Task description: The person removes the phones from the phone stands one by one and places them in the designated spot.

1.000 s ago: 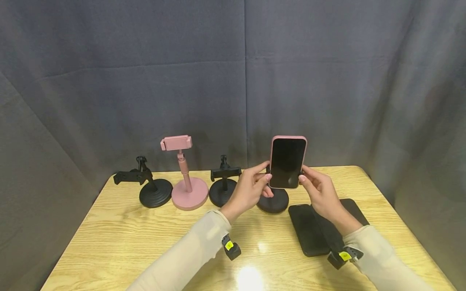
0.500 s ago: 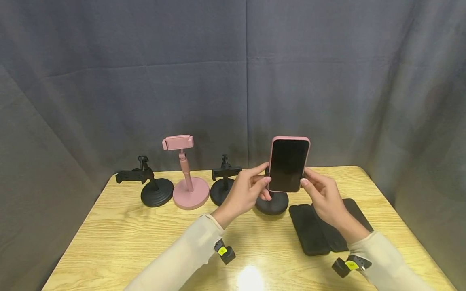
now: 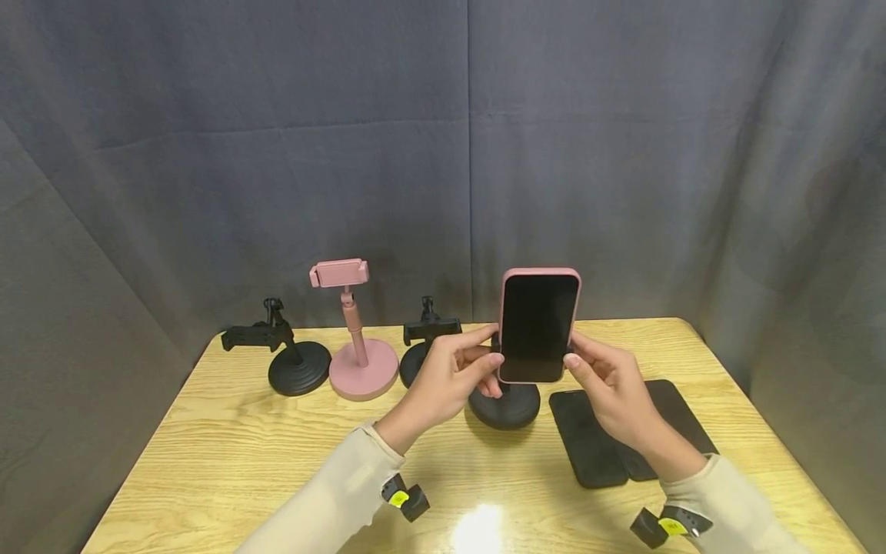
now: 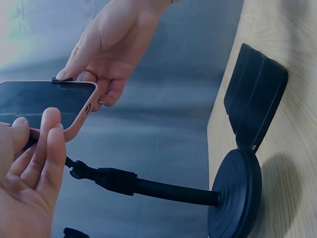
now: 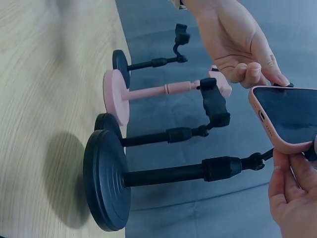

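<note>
A phone in a pink case (image 3: 538, 327) stands upright, its dark screen facing me, in the clamp of a black phone stand (image 3: 505, 412). My left hand (image 3: 446, 381) pinches the clamp's left end at the phone's side, and my right hand (image 3: 612, 385) pinches the right end. In the right wrist view, the left thumb lies on a black clamp tab (image 5: 292, 85) at the phone's edge. The stand's pole (image 4: 168, 191) runs from clamp to round base. A shadow (image 5: 64, 178) lies apart from that base, which appears lifted off the table.
Left of the held stand are a black phone stand (image 3: 431, 329), a pink phone stand (image 3: 361, 369) and another black phone stand (image 3: 298, 369). Two dark flat phones (image 3: 588, 438) lie side by side under my right forearm. A grey curtain (image 3: 346, 154) hangs behind the wooden table (image 3: 242, 462).
Both hands have brought the phone and its stand nearer to me, slightly left lately. The base has come forward across the table. The other stands keep their places.
</note>
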The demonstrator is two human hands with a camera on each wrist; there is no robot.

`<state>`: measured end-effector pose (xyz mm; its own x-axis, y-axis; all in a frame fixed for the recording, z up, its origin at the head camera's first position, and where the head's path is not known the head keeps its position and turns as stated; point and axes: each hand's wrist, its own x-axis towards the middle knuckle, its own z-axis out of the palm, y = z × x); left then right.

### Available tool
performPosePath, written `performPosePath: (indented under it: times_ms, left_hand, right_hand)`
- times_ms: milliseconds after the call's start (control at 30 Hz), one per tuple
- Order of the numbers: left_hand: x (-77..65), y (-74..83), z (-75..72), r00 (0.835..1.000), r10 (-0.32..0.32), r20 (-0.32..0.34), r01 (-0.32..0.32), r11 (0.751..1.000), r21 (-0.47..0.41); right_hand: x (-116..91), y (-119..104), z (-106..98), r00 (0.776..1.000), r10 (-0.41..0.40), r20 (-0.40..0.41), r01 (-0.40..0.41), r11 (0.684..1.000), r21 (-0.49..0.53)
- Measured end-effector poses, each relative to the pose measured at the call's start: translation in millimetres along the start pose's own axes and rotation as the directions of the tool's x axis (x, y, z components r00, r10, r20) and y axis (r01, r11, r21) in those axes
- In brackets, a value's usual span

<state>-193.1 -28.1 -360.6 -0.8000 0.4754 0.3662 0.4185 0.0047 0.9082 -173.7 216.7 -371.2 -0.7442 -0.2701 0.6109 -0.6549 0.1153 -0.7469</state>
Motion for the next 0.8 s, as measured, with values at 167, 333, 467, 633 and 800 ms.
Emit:
performPosePath:
  times_ms: [167,333,467,633,800]
  left_hand:
    - [-7.5,3.5,-3.7,1.0,0.023,0.003,-0.023,1.0,-0.012]
    - [-17.4,7.1,-8.2,0.999,0.036,0.014,-0.036,0.999,0.001]
    - [-27.8,7.4,-11.0,0.999,0.036,0.012,-0.036,0.999,-0.016]
    - [-39.1,5.2,-13.1,0.999,0.035,0.006,-0.034,0.998,-0.046]
    - [-48.0,3.7,-16.4,0.999,0.048,0.002,-0.047,0.997,-0.054]
  right_hand:
    - [-2,-4,7,0.999,-0.043,0.002,0.043,0.997,0.061]
    - [-5,-8,14,0.998,-0.056,0.013,0.055,0.996,0.068]
    - [-9,-8,20,0.998,-0.047,0.047,0.043,0.997,0.068]
    - [-13,-9,27,0.996,-0.027,0.09,0.02,0.996,0.087]
    - [-17,-10,35,0.994,-0.021,0.103,0.011,0.995,0.098]
